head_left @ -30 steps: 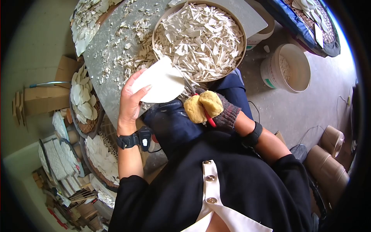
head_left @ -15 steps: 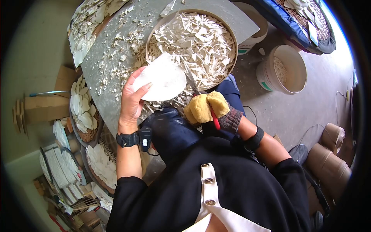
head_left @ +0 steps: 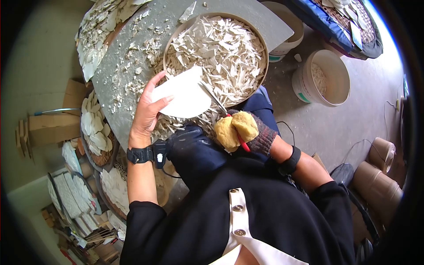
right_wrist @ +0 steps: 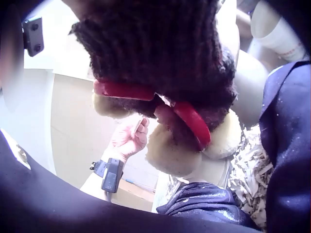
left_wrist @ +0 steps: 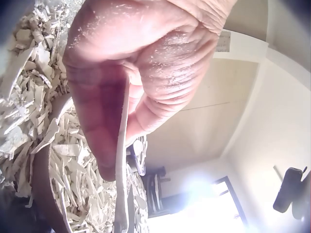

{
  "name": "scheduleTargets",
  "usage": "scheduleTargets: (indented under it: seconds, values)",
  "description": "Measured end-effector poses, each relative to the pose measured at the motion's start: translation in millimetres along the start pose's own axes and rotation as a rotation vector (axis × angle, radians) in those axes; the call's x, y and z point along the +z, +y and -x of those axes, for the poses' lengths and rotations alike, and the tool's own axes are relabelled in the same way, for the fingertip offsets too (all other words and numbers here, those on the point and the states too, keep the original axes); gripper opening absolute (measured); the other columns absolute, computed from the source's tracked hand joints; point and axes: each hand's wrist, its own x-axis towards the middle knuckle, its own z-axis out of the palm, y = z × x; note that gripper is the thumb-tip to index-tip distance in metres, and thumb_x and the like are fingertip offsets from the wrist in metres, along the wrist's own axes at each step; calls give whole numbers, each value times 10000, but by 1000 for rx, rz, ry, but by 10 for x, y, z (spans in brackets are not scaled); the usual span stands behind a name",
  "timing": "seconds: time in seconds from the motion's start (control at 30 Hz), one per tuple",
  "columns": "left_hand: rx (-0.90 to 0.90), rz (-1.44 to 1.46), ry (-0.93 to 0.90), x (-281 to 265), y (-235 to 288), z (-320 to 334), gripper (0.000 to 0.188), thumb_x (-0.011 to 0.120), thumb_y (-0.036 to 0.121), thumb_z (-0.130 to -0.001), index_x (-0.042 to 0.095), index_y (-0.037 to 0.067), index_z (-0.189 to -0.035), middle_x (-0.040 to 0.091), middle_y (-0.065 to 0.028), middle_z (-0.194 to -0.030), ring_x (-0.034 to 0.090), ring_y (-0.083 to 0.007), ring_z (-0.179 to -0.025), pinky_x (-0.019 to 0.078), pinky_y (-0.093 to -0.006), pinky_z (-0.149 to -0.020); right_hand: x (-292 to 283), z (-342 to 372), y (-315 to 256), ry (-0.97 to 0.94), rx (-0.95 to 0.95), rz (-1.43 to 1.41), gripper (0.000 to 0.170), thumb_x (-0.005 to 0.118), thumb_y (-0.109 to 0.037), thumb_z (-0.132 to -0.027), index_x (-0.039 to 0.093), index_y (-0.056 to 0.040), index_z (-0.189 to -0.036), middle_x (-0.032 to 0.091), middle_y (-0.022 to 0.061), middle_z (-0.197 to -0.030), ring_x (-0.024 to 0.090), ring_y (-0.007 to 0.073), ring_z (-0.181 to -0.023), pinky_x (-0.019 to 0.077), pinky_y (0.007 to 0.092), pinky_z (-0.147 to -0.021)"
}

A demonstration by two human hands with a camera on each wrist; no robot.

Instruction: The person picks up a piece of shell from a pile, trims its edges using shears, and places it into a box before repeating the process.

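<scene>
A thin, flat white piece [head_left: 183, 95] with a rounded edge lies between the thumb and fingers of my left hand [head_left: 145, 110]. The left wrist view has it edge-on, as a narrow white strip [left_wrist: 123, 160] pinched in the bare, dusty hand [left_wrist: 141, 63]. My right hand [head_left: 260, 132], in a dark knitted glove, grips scissors [head_left: 214, 96] with red handles [right_wrist: 192, 124]. Yellow sponge padding [head_left: 227, 132] is wrapped about the handles. The blades meet the right edge of the white piece. Much of the gloved hand hides behind the padding in the head view.
A round-rimmed tray [head_left: 267, 62] heaped with white slivers stands on the grey table [head_left: 110, 75], just beyond the hands. Loose chips litter the table. White buckets [head_left: 300, 84] stand to the right. Baskets of flat white pieces [head_left: 95, 128] line the left side.
The scissor blades were spread half a second ago and now look closed at the piece's edge. My left hand has tilted and shifted slightly left, its forearm too.
</scene>
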Motion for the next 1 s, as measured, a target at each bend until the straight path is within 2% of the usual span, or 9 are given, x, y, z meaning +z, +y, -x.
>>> scheduleTargets:
  seconds: [0.17,0.23,0.37,0.53,0.67,0.77,0.87,0.93,1.0]
  values:
    - [5,4,44,-105,-47,-39,411,610,-23,-766,506,-21,-1164,563,-97,-1126,568,-140,-967,455,-265,-859,0,-24,-127,-3,-231,460,187,609,-132,-801,590,-26,-953,636,112,-915,609,266,-858,482,346,-758]
    - [-20,31,59,-191,-15,-1,275,591,-79,-752,615,11,-1011,550,-120,-1174,537,-168,-1059,435,-274,-902,75,-8,10,70,-93,-151,175,617,-162,-779,587,-65,-922,620,93,-855,592,274,-803,473,336,-719]
    - [567,-394,147,-105,-28,-32,281,609,-116,-713,708,143,-758,439,-126,-1327,439,-232,-1209,388,-311,-979,135,-23,117,98,-293,-306,165,508,-87,-853,556,-49,-1006,620,119,-906,593,283,-854,466,344,-764]
    - [783,-660,252,-131,-158,-68,223,689,-47,-683,712,168,-738,414,-117,-1347,423,-259,-1223,369,-334,-1010,219,-41,-91,-57,67,-1347,213,464,-115,-912,564,18,-1044,622,122,-1006,600,197,-950,463,304,-843]
    - [776,-632,219,-65,-187,-48,206,680,-53,-687,713,142,-747,415,-111,-1344,427,-247,-1218,399,-330,-991,234,-61,-85,-55,-5,-1196,239,465,-148,-921,569,38,-1031,623,124,-1018,597,195,-967,466,297,-837]
    - [759,-585,192,-55,-206,-58,182,677,-52,-686,712,118,-737,412,-107,-1346,433,-236,-1212,420,-326,-976,206,-29,-160,22,14,-741,221,484,-152,-912,576,19,-1018,626,120,-1007,604,198,-940,465,298,-830]
    - [796,-561,163,-33,-212,-51,209,646,-70,-707,702,116,-784,438,-111,-1330,447,-256,-1201,385,-332,-987,137,-32,-163,133,-346,-6,184,532,-136,-875,580,-11,-1001,630,111,-984,607,233,-913,463,308,-825]
    - [801,-573,195,-32,-226,-43,219,617,-81,-736,681,98,-843,467,-108,-1307,470,-257,-1178,374,-328,-982,178,15,-67,107,-101,-394,194,569,-131,-827,581,-31,-992,630,107,-973,600,259,-915,461,324,-822]
    - [775,-608,289,-44,-263,-32,207,588,-85,-770,646,58,-909,496,-95,-1277,501,-235,-1140,393,-312,-957,221,39,94,134,-18,-453,227,596,-131,-780,582,-46,-990,627,107,-968,589,280,-930,458,339,-822]
